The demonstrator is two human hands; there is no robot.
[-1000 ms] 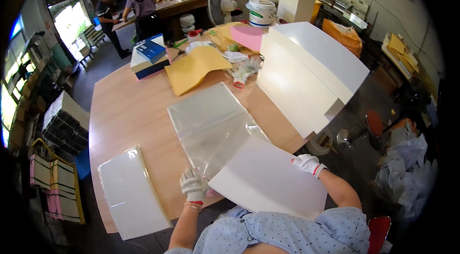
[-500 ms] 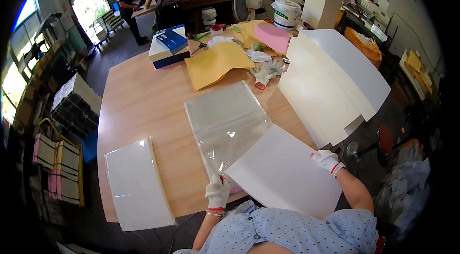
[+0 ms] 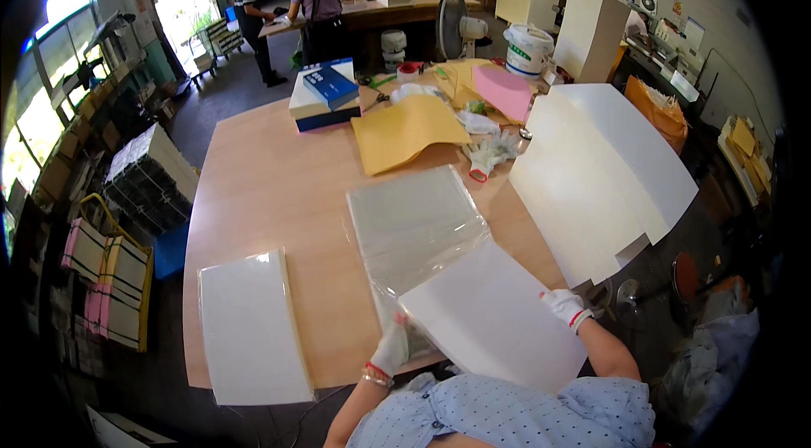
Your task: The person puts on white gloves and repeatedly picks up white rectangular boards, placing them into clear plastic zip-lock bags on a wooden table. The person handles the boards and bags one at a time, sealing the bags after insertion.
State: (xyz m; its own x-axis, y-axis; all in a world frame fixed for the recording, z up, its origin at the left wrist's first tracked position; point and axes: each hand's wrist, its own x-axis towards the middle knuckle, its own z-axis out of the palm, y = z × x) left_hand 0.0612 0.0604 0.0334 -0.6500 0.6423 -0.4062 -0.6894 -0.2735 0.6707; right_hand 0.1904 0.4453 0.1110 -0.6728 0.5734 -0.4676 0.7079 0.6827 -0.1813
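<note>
A stack of white paper sheets (image 3: 498, 313) lies slanted before me at the table's near edge. My right hand (image 3: 564, 309), in a white knit glove, grips the stack's right edge. Clear plastic bags (image 3: 414, 210) lie flat beyond the stack, and their near end meets its left corner. Beside that corner is my left hand (image 3: 391, 348), gloved too and a little blurred, with its fingers closed at the edge of the clear plastic. Whether the corner sits inside the bag, I cannot tell. To the left lies a plastic-wrapped white stack (image 3: 253, 330).
A large folded white card (image 3: 600, 178) stands at the right edge. Yellow paper (image 3: 410, 131), a spare glove (image 3: 492, 154), pink paper (image 3: 503, 92) and a blue box (image 3: 331, 86) lie farther back. A fan (image 3: 452, 24) and two people at another table are beyond.
My left hand has come down slightly, and the raised plastic has sunk lower. The white stack has shifted a little to the left with my right hand. The whole view has tilted upward.
</note>
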